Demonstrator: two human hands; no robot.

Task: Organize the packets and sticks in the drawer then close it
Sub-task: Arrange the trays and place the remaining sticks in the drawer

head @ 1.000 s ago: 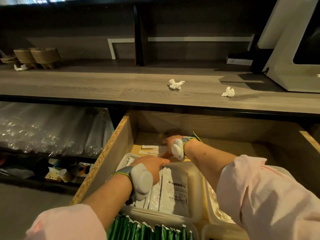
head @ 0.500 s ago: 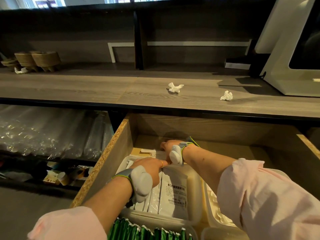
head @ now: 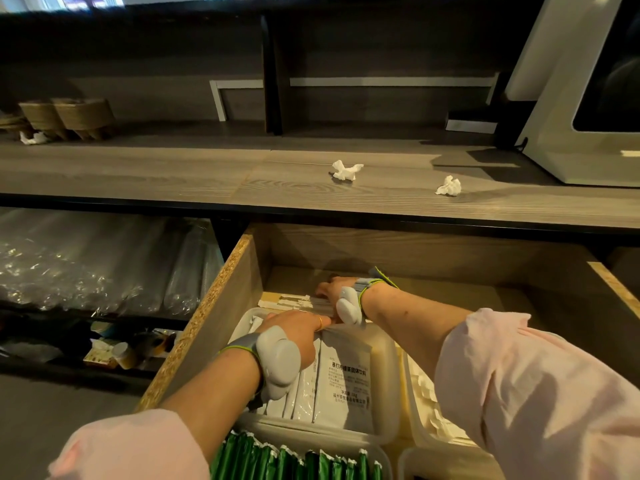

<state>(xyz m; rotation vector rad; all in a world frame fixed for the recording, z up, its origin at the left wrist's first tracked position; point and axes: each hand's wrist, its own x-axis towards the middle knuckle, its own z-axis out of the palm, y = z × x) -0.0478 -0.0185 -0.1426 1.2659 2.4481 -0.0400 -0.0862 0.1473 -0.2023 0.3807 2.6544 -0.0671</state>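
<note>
The wooden drawer stands pulled out below the counter. A clear tray in it holds upright white packets with printed text. My left hand rests on the tops of those packets at the tray's far edge, fingers curled over them. Behind the tray lie pale paper sticks on the drawer floor. My right hand reaches across and presses on the sticks; its fingers are partly hidden. Green packets fill a tray at the near edge.
A tray of cream packets sits at the right of the drawer. Two crumpled tissues lie on the counter. A white machine stands at the right. Plastic-wrapped cup stacks fill the shelf to the left.
My right hand has shifted slightly along the sticks at the back of the drawer. My left hand has stayed on the white packets. The view has tilted a little.
</note>
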